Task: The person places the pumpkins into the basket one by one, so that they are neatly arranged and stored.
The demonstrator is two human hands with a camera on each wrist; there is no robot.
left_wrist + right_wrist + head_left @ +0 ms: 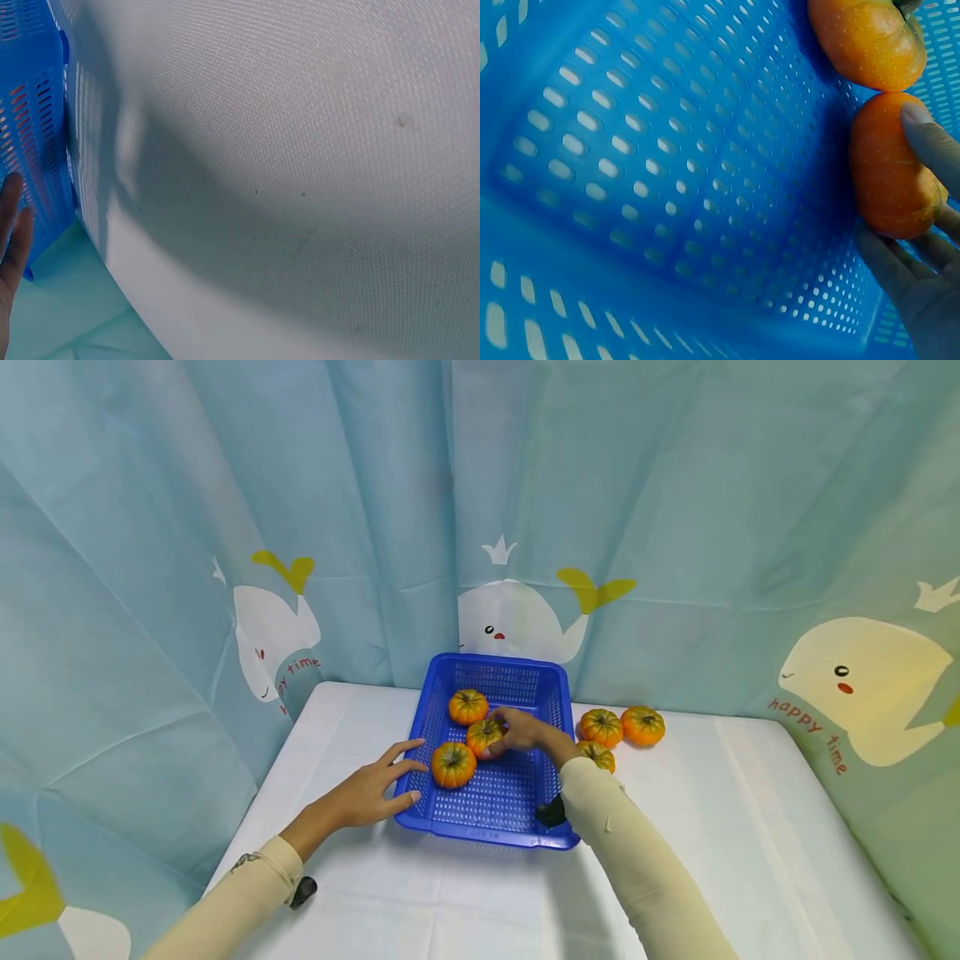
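Inside a blue plastic basket (480, 835) with perforated walls, my right hand (522, 731) holds a small orange pumpkin (480, 739), thumb on one side and fingers round the other. The right wrist view shows this pumpkin (889, 169) low over the basket floor, against another pumpkin (870, 45). Two more pumpkins flank it in the head view, one behind (468, 707) and one in front to the left (453, 766). My left hand (371, 789) is at the basket's left rim with fingers spread; its fingertips (10, 187) show by the perforated wall in the left wrist view.
Just right of the basket, three more pumpkins are on the white table (720, 827): two at the back (601, 727) (643, 726) and one partly hidden by my right forearm (597, 754). A pale blue curtain (405, 510) with whale prints hangs behind and along both sides.
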